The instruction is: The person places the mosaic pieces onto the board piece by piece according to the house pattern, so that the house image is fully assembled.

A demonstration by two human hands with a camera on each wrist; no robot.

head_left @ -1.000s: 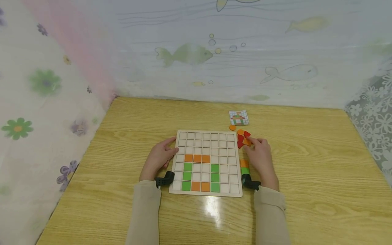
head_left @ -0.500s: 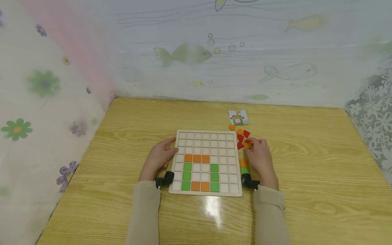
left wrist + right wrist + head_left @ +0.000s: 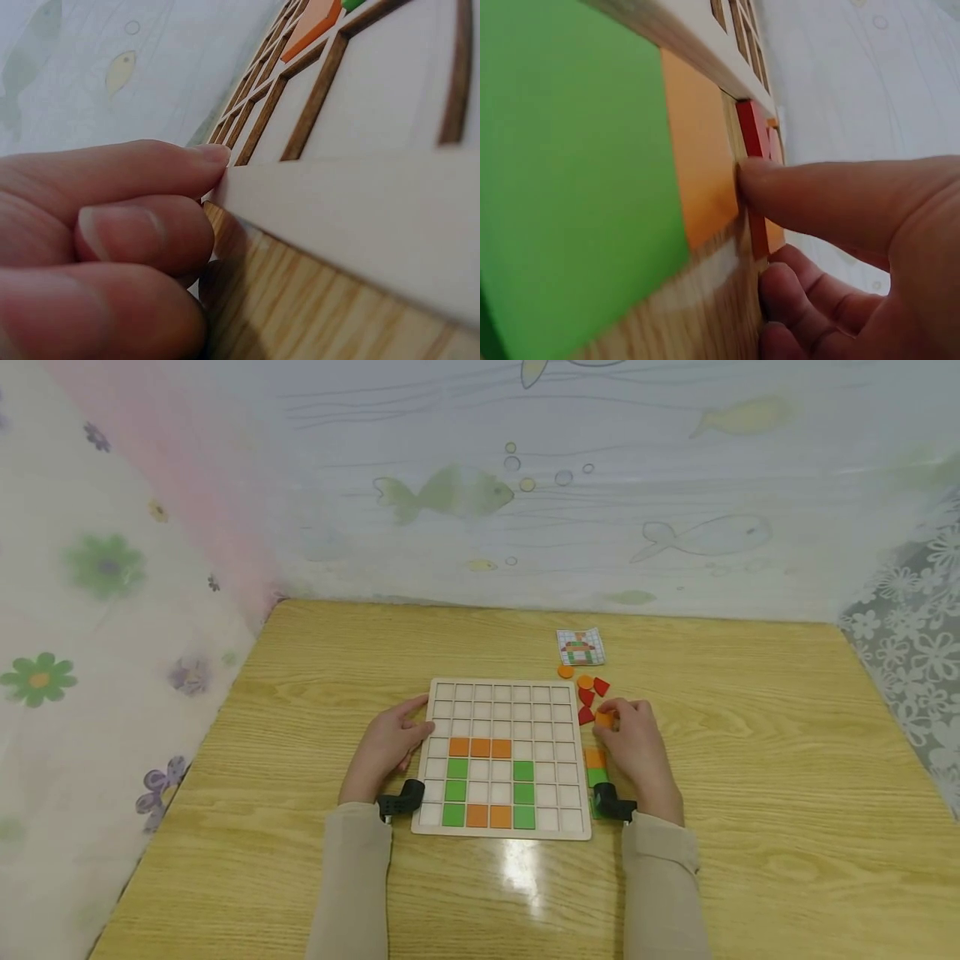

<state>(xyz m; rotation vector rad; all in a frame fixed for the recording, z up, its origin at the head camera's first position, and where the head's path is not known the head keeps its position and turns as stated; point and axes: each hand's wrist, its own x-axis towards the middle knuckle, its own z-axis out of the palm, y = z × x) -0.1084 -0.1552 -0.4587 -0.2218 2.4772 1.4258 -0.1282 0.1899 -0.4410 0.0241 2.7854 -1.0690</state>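
In the head view, a pale wooden grid board (image 3: 503, 836) lies on the table, with green and orange square tiles set in its cells. My left hand (image 3: 386, 744) holds the board's left edge, the thumb on its rim; in the left wrist view the other fingers are bent beside it. Right of the board, my right hand (image 3: 633, 737) pinches an orange square tile (image 3: 603, 721) between thumb and fingers. In the right wrist view the thumb partly covers that tile. Several red quarter-round pieces (image 3: 602, 687) lie just beyond that hand, with an orange disc (image 3: 585, 682).
A small printed pattern card (image 3: 581, 647) lies behind the board, near a second orange disc (image 3: 566, 672). Along the board's right side sit a loose orange tile (image 3: 595, 758) and a green tile (image 3: 597, 777). A painted wall (image 3: 442, 560) borders the table's back.
My right hand has drawn the orange square slightly back toward me, away from the red pieces. My left hand stays at the board's edge. The head view has shifted slightly.
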